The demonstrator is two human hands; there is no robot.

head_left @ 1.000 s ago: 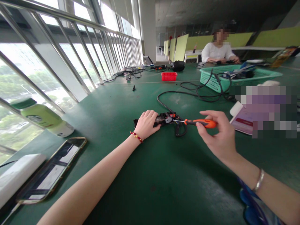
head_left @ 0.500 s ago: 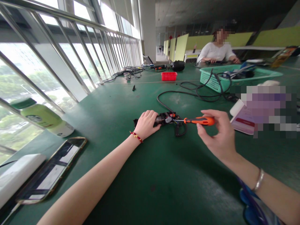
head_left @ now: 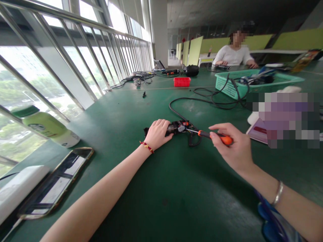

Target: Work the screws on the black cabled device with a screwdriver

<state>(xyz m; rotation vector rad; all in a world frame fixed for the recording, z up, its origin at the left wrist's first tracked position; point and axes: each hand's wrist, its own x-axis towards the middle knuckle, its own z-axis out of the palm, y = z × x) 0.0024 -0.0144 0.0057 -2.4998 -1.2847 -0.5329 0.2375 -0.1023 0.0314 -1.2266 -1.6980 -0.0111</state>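
A black corded power tool (head_left: 173,128) lies on the green table, its inner parts and thin wires exposed at the right end. My left hand (head_left: 158,134) is wrapped over its left part and presses it to the table, hiding much of the body. In my right hand (head_left: 230,143) is a screwdriver (head_left: 205,133) with an orange and black handle, gripped between thumb and fingers. Its thin shaft points left, the tip at the wires and a grey part of the tool. Whether the tip touches a screw is too small to tell.
The tool's black cord (head_left: 174,100) runs back toward a teal basket (head_left: 228,88) of tools. A red box (head_left: 182,82) stands beyond. On the left are a phone (head_left: 60,181), a white case and a green bottle (head_left: 47,125). Across the table sits a person (head_left: 233,55).
The screwdriver's handle end has dropped, so it now slopes down to the right. My right fingers have shifted their grip along the handle. My left hand and the power tool stay put.
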